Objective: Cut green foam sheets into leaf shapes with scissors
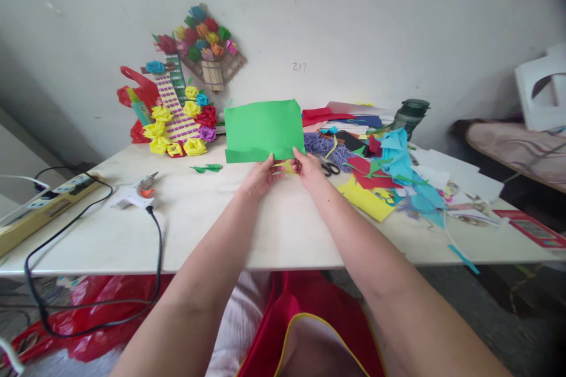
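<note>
A person's left hand [257, 177] and right hand [309, 167] pinch the lower edge of a green sheet [265, 126] rising beyond the fingers [267, 162] (probably light, easily creased; best gripped along its bottom strip).

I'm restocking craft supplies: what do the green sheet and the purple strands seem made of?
Green sheet: probably matte paper or thin card, judging by its flat colour and folded-looking lower edge. Purple strands: perhaps yarn, matte, given the loose, tangled loops.
</note>
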Available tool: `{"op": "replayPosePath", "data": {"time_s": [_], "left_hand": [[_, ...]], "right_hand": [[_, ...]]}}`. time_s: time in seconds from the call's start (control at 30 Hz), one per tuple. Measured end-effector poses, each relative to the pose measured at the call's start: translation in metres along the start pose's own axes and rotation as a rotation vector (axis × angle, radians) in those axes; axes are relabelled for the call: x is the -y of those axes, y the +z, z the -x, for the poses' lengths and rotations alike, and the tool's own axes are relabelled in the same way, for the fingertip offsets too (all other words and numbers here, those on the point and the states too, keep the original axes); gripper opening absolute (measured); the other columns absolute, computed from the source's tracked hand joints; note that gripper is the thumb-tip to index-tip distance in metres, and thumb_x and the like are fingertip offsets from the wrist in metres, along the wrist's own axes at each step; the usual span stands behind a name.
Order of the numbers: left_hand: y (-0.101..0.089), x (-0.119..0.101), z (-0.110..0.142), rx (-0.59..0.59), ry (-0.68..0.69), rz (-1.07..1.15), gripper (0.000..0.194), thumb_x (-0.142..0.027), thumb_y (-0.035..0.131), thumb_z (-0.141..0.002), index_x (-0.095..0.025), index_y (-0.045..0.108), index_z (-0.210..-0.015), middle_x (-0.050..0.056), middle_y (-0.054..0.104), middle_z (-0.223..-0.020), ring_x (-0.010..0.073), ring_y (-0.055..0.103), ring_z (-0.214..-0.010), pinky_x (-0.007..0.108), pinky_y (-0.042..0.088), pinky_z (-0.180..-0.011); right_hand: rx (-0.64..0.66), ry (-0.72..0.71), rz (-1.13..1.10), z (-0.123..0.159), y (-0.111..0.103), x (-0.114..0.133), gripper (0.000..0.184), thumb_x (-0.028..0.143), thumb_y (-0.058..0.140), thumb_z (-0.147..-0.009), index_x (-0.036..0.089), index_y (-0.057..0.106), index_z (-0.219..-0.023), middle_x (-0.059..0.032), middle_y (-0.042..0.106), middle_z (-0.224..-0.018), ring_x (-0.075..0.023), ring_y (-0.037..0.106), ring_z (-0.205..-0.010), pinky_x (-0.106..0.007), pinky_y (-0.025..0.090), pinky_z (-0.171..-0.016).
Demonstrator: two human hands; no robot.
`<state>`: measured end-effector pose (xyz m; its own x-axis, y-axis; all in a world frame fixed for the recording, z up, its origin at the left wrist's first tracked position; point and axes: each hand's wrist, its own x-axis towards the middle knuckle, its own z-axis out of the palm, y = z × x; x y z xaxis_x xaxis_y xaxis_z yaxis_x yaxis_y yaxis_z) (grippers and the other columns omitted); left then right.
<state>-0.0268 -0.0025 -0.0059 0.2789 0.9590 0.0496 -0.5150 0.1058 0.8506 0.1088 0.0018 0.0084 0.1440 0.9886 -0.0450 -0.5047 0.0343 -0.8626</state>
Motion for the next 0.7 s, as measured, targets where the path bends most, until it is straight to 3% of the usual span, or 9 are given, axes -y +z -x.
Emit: {"op": "replayPosePath", "data": {"time_s": [0.13, 0.23, 0.37, 0.47, 0.7], "left_hand": [[-0.0009, 0.0019, -0.0010, -0.017, -0.004, 0.008, 0.023, -0.031, 0.058, -0.084, -0.009, 0.064, -0.086, 0.010, 0.070, -0.086, 0.0099, 0.061, -0.060, 0.022, 0.052, -0.058], [-0.0011, 0.0027, -0.0024, -0.060, 0.013, 0.018, 0.019, -0.027, 0.060, -0.082, -0.008, 0.063, -0.083, 0.009, 0.069, -0.080, 0.0090, 0.060, -0.056, 0.021, 0.051, -0.056], [-0.0005, 0.0019, -0.0029, -0.112, 0.037, 0.037, 0.017, -0.025, 0.060, -0.082, -0.008, 0.062, -0.083, 0.007, 0.068, -0.073, 0.0081, 0.058, -0.052, 0.021, 0.051, -0.054], [-0.0002, 0.0008, -0.0025, -0.130, 0.035, 0.049, 0.016, -0.023, 0.056, -0.085, -0.008, 0.062, -0.085, 0.007, 0.068, -0.073, 0.0086, 0.059, -0.053, 0.021, 0.051, -0.054], [0.0000, -0.0018, -0.0013, -0.125, 0.022, 0.087, 0.018, -0.022, 0.051, -0.088, -0.010, 0.062, -0.081, 0.006, 0.068, -0.070, 0.0082, 0.060, -0.054, 0.019, 0.051, -0.054]], "right_hand": [[-0.058, -0.055, 0.044, 0.0017, 0.0024, -0.0009, 0.025, 0.025, 0.071, -0.073, 0.016, 0.050, -0.062, 0.0030, 0.057, -0.041, -0.0048, 0.044, -0.030, -0.014, 0.032, -0.031], [-0.010, -0.065, 0.038, 0.0027, 0.0026, -0.0015, 0.029, 0.035, 0.070, -0.075, 0.016, 0.051, -0.064, 0.0010, 0.059, -0.044, -0.0061, 0.047, -0.031, -0.015, 0.035, -0.031], [0.102, -0.023, -0.007, 0.0013, -0.0004, 0.0010, 0.050, 0.059, 0.043, -0.085, 0.014, 0.055, -0.067, -0.0042, 0.061, -0.046, -0.0092, 0.051, -0.034, -0.018, 0.040, -0.034], [0.167, 0.019, -0.027, 0.0003, -0.0028, 0.0043, 0.060, 0.061, 0.028, -0.089, 0.013, 0.058, -0.068, -0.0068, 0.062, -0.048, -0.0104, 0.052, -0.035, -0.020, 0.040, -0.034], [0.270, -0.042, 0.006, 0.0015, -0.0039, -0.0008, 0.024, 0.034, 0.064, -0.078, 0.014, 0.055, -0.070, -0.0035, 0.066, -0.056, -0.0094, 0.055, -0.040, -0.018, 0.043, -0.039]]}}
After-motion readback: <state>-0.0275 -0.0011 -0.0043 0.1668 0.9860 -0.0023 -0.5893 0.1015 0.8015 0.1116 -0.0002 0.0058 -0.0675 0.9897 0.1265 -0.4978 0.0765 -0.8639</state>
